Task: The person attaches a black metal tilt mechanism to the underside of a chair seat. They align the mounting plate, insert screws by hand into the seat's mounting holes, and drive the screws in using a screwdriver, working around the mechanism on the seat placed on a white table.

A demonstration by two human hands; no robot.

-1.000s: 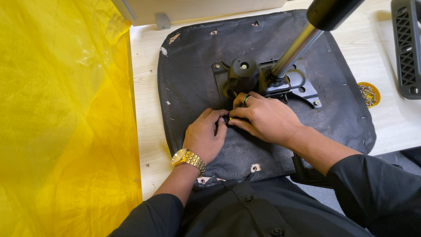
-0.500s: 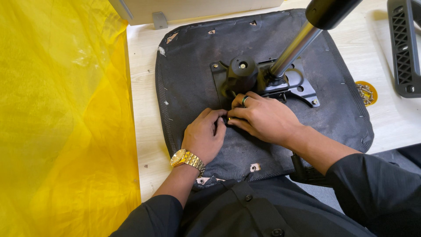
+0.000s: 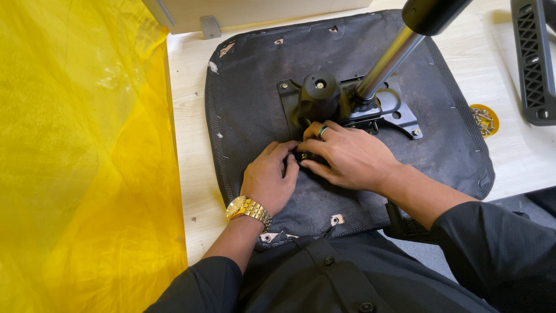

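Fingertips [image 3: 294, 155] of both hands pressed together over a small part at the near edge of the black mechanism plate [image 3: 399, 110], too hidden to identify. Left hand [image 3: 267, 179] curled, knuckles up, gold wristwatch [image 3: 249, 210] on the wrist; grip on anything not discernible. Right hand [image 3: 350, 156] laid flat-fingered across the plate's front edge, ring [image 3: 322, 131] on one finger, fingertips bent down onto the same spot; hold likewise impossible to confirm. Plate bolted at the centre of the upturned chair seat [image 3: 260, 93], dark fabric underside facing up, with a black knob housing [image 3: 318, 95] just behind the hands and a chrome gas cylinder [image 3: 387, 62] rising at a tilt toward the upper right, capped by a black sleeve [image 3: 431, 13]. Seat lying on a pale wood floor [image 3: 191, 127], its near edge against the black-clad lap. Yellow plastic sheet [image 3: 81, 156] filling the left side. Small yellow dish of screws [image 3: 484, 120] just right of the seat, black plastic chair part [image 3: 533, 58] beyond it at the right edge. Light wooden panel [image 3: 243, 11] with a metal bracket [image 3: 209, 26] along the top.
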